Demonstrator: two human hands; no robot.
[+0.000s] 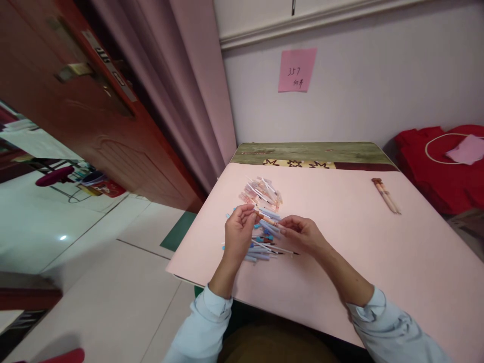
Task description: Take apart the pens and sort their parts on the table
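Observation:
A loose heap of pen parts (262,196), with orange, blue and white barrels and thin refills, lies on a pink sheet (340,242) covering the table. My left hand (239,233) and my right hand (302,233) meet over the heap's near side. Together they pinch a single orange-and-white pen (267,219), the left at its left end, the right at its right end. More blue barrels and refills (264,247) lie under and between my hands.
Two assembled pens (386,195) lie apart at the sheet's far right. The table's green back edge (310,151) meets a white wall bearing a pink note (297,69). A red bag (442,161) sits right of the table. Curtain and brown door stand left.

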